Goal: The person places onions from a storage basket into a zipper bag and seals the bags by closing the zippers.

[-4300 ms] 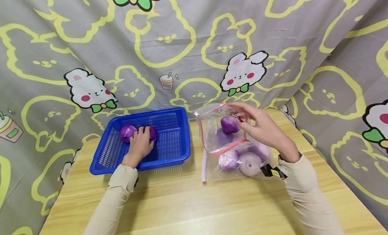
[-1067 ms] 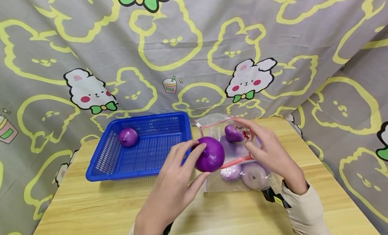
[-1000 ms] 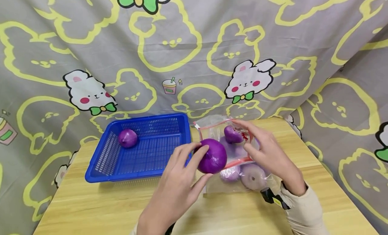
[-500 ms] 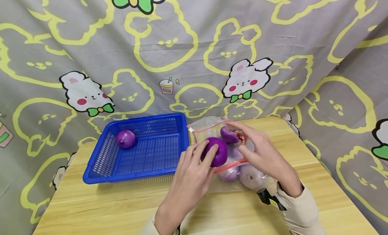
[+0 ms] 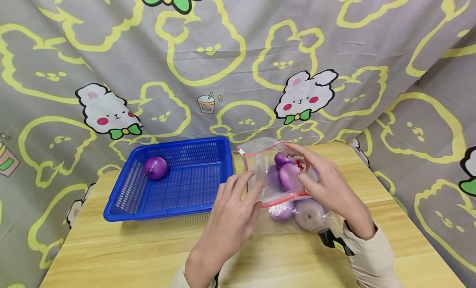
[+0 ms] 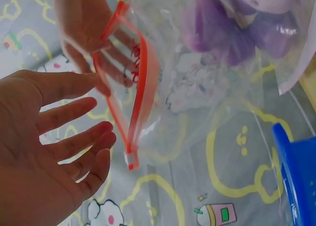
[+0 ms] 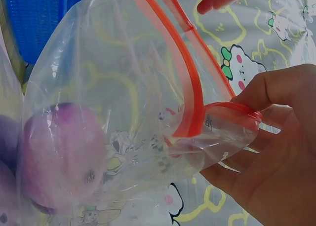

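Note:
A clear zip bag (image 5: 284, 197) with a red zip edge stands with its mouth gaping on the right of the table. My right hand (image 5: 331, 184) pinches the far right edge of that mouth between thumb and fingers, plain in the right wrist view (image 7: 276, 132). Several purple onions are inside; one onion (image 5: 290, 176) lies just within the mouth. My left hand (image 5: 230, 213) is at the near left of the opening, its fingers spread and holding nothing in the left wrist view. Another purple onion (image 5: 156, 167) sits in the blue basket (image 5: 167, 215).
The slotted blue basket stands left of the bag on a wooden table (image 5: 141, 255). A patterned grey curtain (image 5: 208, 40) hangs close behind the table and along its sides. A black strap (image 5: 336, 241) is on the right wrist.
My left hand took an onion from the basket, carried it right and let it go into the bag's mouth. The right hand has kept its hold on the bag edge.

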Demonstrator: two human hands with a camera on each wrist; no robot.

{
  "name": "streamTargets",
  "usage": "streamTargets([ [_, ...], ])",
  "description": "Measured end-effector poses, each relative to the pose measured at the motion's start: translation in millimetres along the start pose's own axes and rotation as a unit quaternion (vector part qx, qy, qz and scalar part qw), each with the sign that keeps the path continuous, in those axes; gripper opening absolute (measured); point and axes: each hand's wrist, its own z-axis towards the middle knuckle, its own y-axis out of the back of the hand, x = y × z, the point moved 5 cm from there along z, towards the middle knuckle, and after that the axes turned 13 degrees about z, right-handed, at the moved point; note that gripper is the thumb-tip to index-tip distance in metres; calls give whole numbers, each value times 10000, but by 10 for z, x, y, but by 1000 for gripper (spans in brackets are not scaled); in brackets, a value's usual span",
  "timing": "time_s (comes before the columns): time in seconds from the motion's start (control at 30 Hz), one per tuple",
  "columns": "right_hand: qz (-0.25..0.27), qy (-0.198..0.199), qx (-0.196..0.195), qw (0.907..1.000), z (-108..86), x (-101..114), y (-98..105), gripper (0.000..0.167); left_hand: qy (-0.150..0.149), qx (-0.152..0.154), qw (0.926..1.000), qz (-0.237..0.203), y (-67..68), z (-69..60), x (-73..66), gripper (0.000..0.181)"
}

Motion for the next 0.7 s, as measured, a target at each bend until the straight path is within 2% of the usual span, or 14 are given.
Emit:
streamTargets([
  [0.33, -75, -55, -79, 9999, -11, -18, 12, 76, 369, -255, 9981, -419, 103, -8, 270, 36],
  [0.57, -133, -11, -60, 9999, -6, -13, 29, 74, 754, -375, 9953, -481, 93, -29, 542, 34],
  [0.7, -142, 21, -38, 9999, 2, -10, 36, 72, 963, -273, 9940, -434, 43, -80, 677, 33],
])
